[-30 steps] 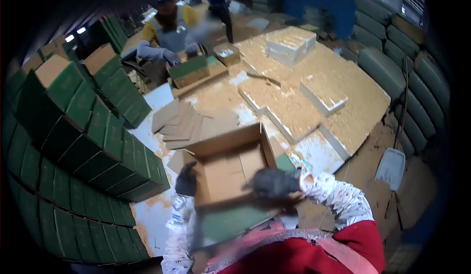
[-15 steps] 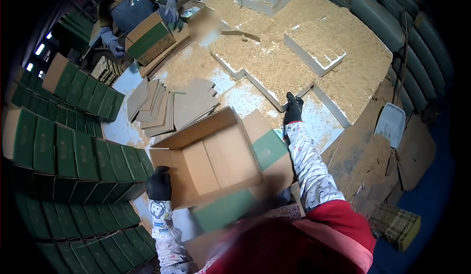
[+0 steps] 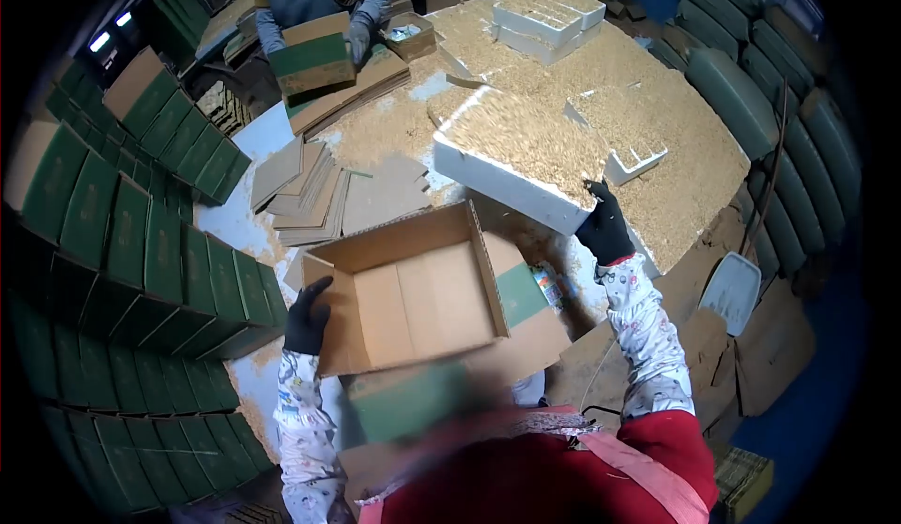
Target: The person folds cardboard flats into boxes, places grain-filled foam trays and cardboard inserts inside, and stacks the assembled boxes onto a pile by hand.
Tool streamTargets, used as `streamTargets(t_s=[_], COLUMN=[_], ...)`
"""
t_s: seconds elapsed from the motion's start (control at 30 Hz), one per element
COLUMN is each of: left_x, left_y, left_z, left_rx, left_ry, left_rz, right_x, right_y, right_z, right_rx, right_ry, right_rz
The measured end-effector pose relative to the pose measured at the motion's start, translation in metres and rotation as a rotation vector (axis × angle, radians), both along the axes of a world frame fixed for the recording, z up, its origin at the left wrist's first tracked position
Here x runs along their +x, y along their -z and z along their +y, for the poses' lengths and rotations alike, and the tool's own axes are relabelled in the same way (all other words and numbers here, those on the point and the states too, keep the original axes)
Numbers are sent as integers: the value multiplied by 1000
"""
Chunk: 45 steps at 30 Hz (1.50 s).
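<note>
One open carton (image 3: 404, 247), floor (image 3: 432, 303) showing, left hand (image 3: 307, 319) at its left wall (image 3: 346, 322), grip unclear, right hand (image 3: 606, 231) clutching a white tray (image 3: 507, 190) heaped with shavings (image 3: 526, 139) beyond the carton.

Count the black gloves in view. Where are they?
2: one on the left hand, at the left side of the open cardboard box; one on the right hand, gripping a corner of the white foam tray.

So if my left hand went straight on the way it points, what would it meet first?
Most likely the open cardboard box, at its left wall. Your left hand overlaps that wall in view, so it may already touch it; depth is unclear.
</note>
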State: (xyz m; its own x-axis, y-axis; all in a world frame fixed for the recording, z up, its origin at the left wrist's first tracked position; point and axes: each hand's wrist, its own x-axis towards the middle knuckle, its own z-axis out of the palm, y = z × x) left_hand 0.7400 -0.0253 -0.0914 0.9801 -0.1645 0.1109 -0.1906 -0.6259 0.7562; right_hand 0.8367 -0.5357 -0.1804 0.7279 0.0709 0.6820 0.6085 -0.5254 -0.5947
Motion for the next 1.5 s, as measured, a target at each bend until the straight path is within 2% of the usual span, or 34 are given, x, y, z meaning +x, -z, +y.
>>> streamTargets(t_s=[0.07,0.13,0.17,0.23,0.27,0.33,0.43,0.47,0.5,0.53,0.57,0.6,0.63,0.7,0.73,0.77,0.8,0.83,0.87,0.9,0.93,0.97,1.03,1.07,1.1,1.13,1.17,1.2,1.27,1.33,1.5], left_x=[2,6,10,26,34,31,7,8,16,37,50,50,50,54,42,18,16,14,12,16,21,26,29,30,48,60,66,73,83,89,108], left_y=[3,8,14,33,54,59,-5,-15,1,54,83,91,99,129,116,79,79,79,79,90,107,123,106,97,118,145,167,178,211,223,239], left_z=[3,-4,-6,-7,1,2,-42,-48,-47,-33,-30,-30,-30,-30,-34,-43,-47,-50,-46,-44,-36,-26,0,13,44,77,103,121,145,151,164], left_rx=[-151,-201,-242,-512,-398,-305,-1181,-1466,-1526,-1179,-1050,-795,-542,-627,-540,-207,-385,-567,-507,-300,-295,-448,-566,-639,-274,-72,53,143,248,325,474], left_ry=[10,-21,-42,-58,-136,-253,-74,23,24,23,12,21,-1,7,-7,-104,-125,-157,-111,-104,-107,-108,-379,-514,-763,-869,-889,-889,-860,-836,-752], left_rz=[17,-40,-84,-50,-62,-64,318,424,464,294,240,91,-62,-182,-224,-228,-134,-50,-76,-234,-226,-185,-49,10,114,169,218,266,328,350,290], right_x=[-14,-25,-32,-37,-40,-48,-75,-87,-99,-103,-108,-112,-112,-108,-106,-105,-102,-93,-92,-87,-82,-85,-88,-86,-87,-90,-97,-97,-108,-112,-113], right_y=[-62,-125,-146,-143,-142,-142,-140,-147,-154,-159,-165,-171,-165,-153,-147,-147,-146,-131,-133,-114,-89,-73,-56,-60,-81,-103,-129,-137,-142,-146,-122], right_z=[23,59,79,93,100,112,116,117,119,119,120,121,118,122,124,131,137,140,134,127,117,115,117,123,139,155,176,175,163,142,81], right_rx=[-37,85,86,1,-42,-45,1,132,287,216,140,62,179,396,516,534,553,279,21,-138,-295,-295,-877,-875,-957,-1038,-1030,-1026,-716,-474,-118], right_ry=[-97,-358,-408,-410,-411,-545,-761,-816,-847,-814,-783,-754,-690,-643,-599,-578,-556,-611,-470,-389,-304,-309,-189,-191,-215,-237,-94,-88,17,51,341], right_rz=[-66,-124,-127,-87,-68,-72,69,270,463,505,546,584,834,1084,1196,1335,1473,1195,1283,1212,1134,1140,418,425,523,621,672,679,500,319,520])
